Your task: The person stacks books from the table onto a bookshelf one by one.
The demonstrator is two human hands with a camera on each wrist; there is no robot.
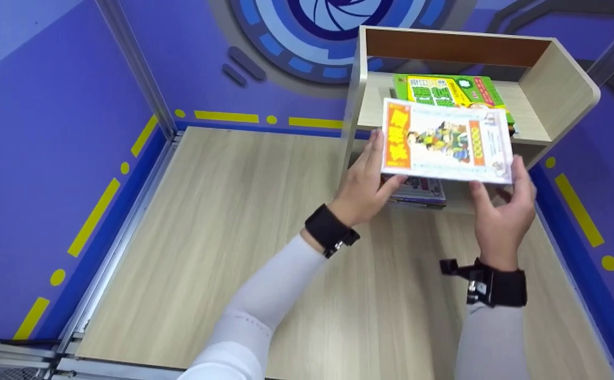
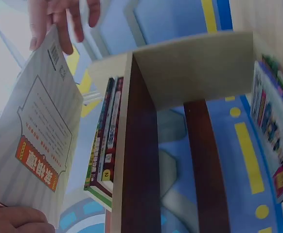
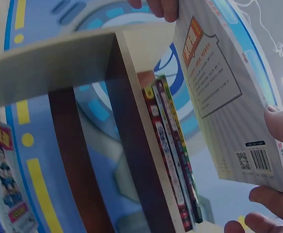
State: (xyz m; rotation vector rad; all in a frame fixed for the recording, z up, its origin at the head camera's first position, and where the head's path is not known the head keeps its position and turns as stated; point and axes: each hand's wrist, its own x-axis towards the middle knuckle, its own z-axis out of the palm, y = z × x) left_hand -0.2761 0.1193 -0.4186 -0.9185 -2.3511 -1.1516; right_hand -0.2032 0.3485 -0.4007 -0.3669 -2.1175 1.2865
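Observation:
A white-covered book (image 1: 446, 142) with an orange title strip and cartoon figures is held up, tilted, in front of a small wooden shelf. My left hand (image 1: 362, 184) grips its left edge, thumb at the near corner. Gripping the right edge and near right corner is my right hand (image 1: 502, 219). Both wrist views show the book's grey-white back cover (image 3: 219, 97), with a barcode near one end. Behind it, in the head view, a green book (image 1: 449, 87) tops the stack on the upper shelf, partly covered by the held book.
The two-tier shelf (image 1: 560, 89) stands at the back right of the wooden table (image 1: 233, 221). Several books (image 1: 425, 191) lie stacked on its lower level. Blue-purple walls (image 1: 32, 148) close in the back and sides.

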